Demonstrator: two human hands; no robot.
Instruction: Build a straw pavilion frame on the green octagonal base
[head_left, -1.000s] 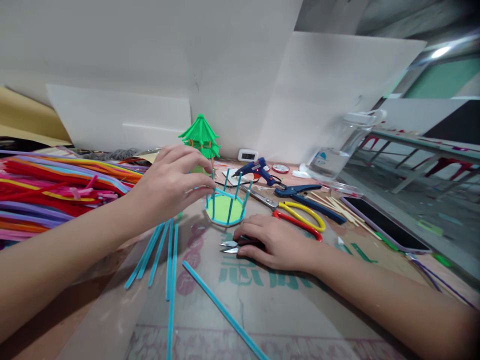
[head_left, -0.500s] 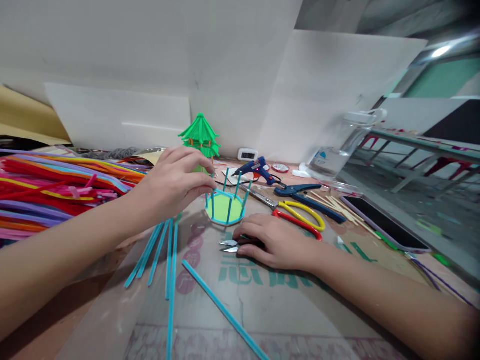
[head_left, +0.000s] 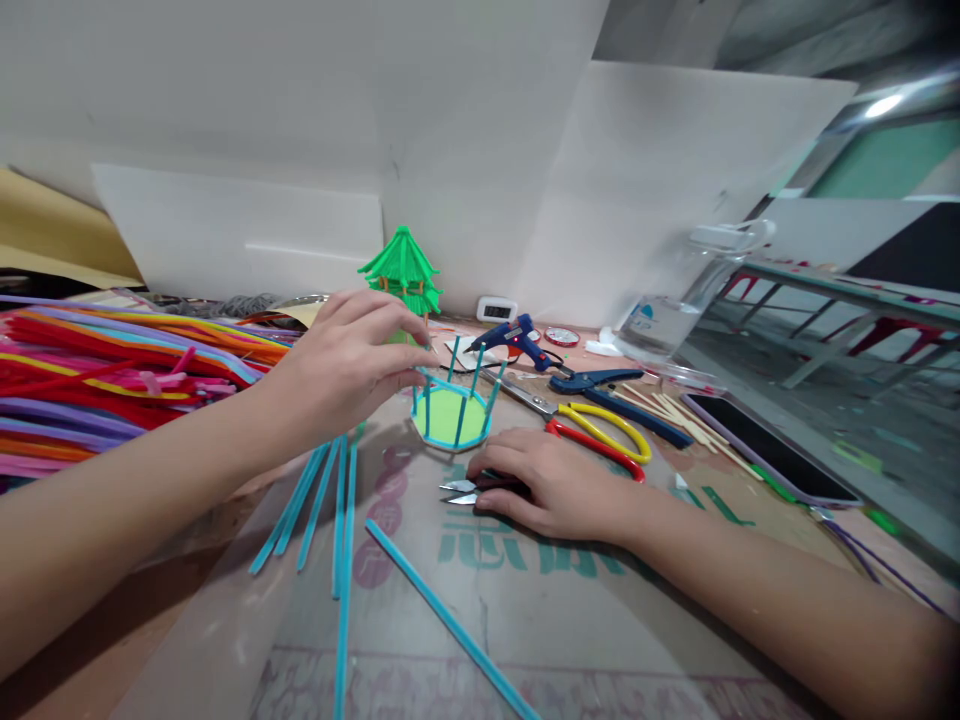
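Barely any movement since last frame: left hand (head_left: 356, 350) still up by little frame (head_left: 456, 445), thumb and forefinger nearly together, can't tell if they're pinching anything. Right hand (head_left: 551, 485) loosely curled round small snips (head_left: 459, 494), blades slightly apart. Frame looks neat: lime-green many-sided base (head_left: 444, 415), blue edging, skinny blue posts (head_left: 478, 370), one leaning outward. Sits just past right fingers, in front of green-roofed pagoda (head_left: 403, 260).

My snips (head_left: 463, 498) look like shiny metal at the tips, in front of the smooth plastic glue gun (head_left: 516, 336); left of that gun, my pipe cleaners (head_left: 112, 375) look fuzzy and matt; right of it lie wooden-looking sticks (head_left: 684, 418) and a glossy phone screen (head_left: 772, 447)
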